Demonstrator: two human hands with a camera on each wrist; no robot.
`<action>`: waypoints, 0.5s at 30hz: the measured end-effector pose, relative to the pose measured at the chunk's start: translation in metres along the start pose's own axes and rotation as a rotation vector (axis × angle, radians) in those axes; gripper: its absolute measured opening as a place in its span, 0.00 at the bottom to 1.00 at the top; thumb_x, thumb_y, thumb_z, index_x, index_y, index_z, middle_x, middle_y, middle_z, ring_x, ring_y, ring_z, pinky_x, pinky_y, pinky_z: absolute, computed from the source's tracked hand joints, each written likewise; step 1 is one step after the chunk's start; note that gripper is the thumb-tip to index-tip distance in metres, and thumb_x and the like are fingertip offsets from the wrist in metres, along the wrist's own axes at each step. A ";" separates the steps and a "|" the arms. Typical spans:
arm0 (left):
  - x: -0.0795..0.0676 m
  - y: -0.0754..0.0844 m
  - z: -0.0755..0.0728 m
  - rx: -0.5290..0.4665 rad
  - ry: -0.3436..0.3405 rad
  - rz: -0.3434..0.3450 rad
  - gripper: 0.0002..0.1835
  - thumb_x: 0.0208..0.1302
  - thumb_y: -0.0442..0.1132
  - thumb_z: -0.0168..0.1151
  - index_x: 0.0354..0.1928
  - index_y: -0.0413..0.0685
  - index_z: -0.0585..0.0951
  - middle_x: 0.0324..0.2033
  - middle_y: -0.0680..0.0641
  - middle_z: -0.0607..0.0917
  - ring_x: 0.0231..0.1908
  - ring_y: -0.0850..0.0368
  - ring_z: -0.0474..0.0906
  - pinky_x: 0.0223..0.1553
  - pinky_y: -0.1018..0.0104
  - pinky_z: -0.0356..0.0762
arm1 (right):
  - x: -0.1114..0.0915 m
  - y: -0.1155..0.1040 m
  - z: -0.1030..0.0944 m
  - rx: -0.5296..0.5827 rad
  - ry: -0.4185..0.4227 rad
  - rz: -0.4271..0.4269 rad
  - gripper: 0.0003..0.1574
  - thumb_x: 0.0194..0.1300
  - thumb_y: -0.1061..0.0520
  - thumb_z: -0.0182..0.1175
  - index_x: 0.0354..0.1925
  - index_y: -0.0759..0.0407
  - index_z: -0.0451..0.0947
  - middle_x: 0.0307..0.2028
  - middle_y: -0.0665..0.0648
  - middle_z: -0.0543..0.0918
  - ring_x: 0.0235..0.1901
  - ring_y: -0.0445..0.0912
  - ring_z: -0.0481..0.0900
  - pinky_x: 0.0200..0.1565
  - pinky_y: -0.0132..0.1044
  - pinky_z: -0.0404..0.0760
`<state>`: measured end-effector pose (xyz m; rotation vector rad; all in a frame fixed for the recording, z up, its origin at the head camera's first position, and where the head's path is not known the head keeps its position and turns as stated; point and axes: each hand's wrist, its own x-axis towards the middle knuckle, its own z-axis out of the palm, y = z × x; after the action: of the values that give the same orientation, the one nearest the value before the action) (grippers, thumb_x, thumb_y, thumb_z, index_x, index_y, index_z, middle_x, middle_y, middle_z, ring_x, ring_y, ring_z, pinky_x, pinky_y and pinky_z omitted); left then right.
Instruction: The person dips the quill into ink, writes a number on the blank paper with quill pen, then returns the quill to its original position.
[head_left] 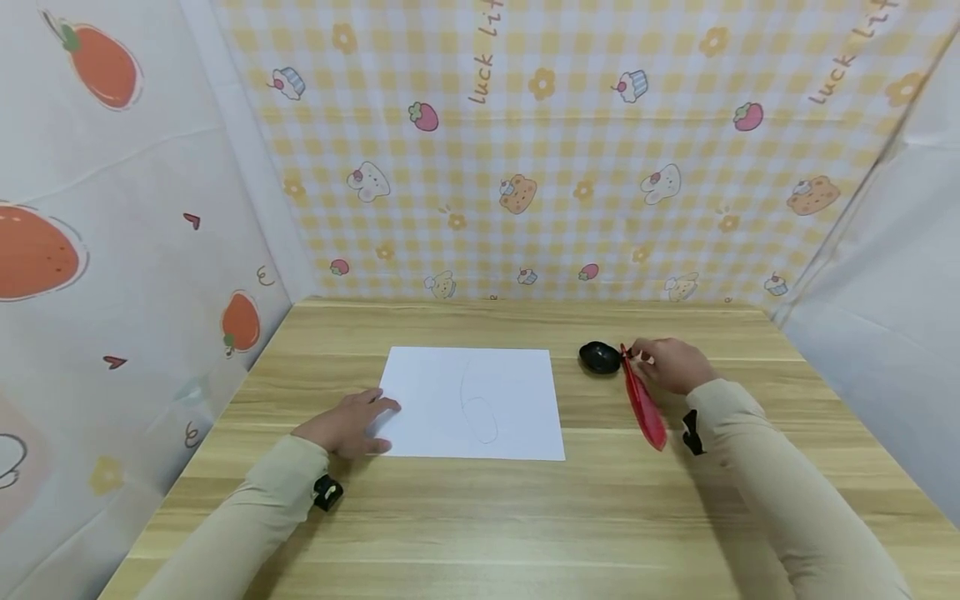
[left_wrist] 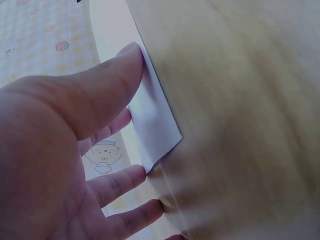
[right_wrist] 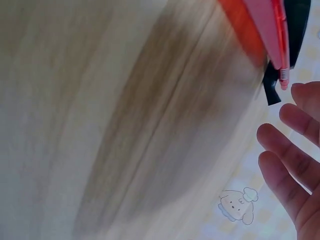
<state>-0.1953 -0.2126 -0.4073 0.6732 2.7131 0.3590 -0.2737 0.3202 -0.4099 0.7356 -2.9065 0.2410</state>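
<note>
A white sheet of paper (head_left: 427, 400) lies on the table with a thin line shaped like a 6 (head_left: 480, 421) on it. My left hand (head_left: 348, 425) rests at its left edge, thumb and a finger spread over the paper. At the right, a long red leaf-shaped thing (head_left: 647, 412) lies with a slim red pen-like stick (right_wrist: 281, 50) along it. Beside its far end sits a small black bowl (head_left: 600, 358), a black tab (right_wrist: 271, 85) near it. My right hand (head_left: 675, 365) is by that end; in the right wrist view its fingers are loose and apart from the red stick.
Wood-grain table (head_left: 450, 525) under both arms. A yellow checked cloth (head_left: 480, 150) hangs behind it, a white printed cloth (head_left: 150, 192) at the left and a plain white one (head_left: 885, 275) at the right. Black bands (head_left: 327, 493) are on both wrists.
</note>
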 end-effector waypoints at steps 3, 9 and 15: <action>0.000 -0.002 0.000 -0.001 -0.005 -0.007 0.29 0.62 0.45 0.67 0.62 0.46 0.71 0.66 0.26 0.59 0.64 0.24 0.56 0.58 0.33 0.61 | -0.002 -0.001 0.000 0.024 0.022 0.032 0.10 0.62 0.63 0.60 0.44 0.62 0.79 0.33 0.59 0.84 0.28 0.50 0.81 0.29 0.46 0.80; 0.001 -0.005 0.000 0.002 -0.005 -0.010 0.29 0.62 0.45 0.67 0.63 0.46 0.71 0.67 0.26 0.58 0.64 0.24 0.55 0.58 0.33 0.61 | -0.007 -0.009 -0.005 0.070 0.051 0.116 0.12 0.65 0.60 0.59 0.46 0.64 0.78 0.36 0.62 0.84 0.31 0.54 0.83 0.34 0.51 0.81; 0.001 -0.006 -0.001 0.005 -0.006 -0.015 0.29 0.62 0.44 0.67 0.63 0.45 0.71 0.67 0.25 0.59 0.64 0.24 0.56 0.58 0.32 0.60 | -0.017 -0.017 -0.006 0.123 0.074 0.203 0.12 0.68 0.57 0.57 0.47 0.63 0.77 0.40 0.64 0.84 0.38 0.57 0.83 0.39 0.55 0.80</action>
<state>-0.1990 -0.2177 -0.4089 0.6543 2.7128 0.3457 -0.2498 0.3145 -0.4050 0.4355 -2.9158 0.4621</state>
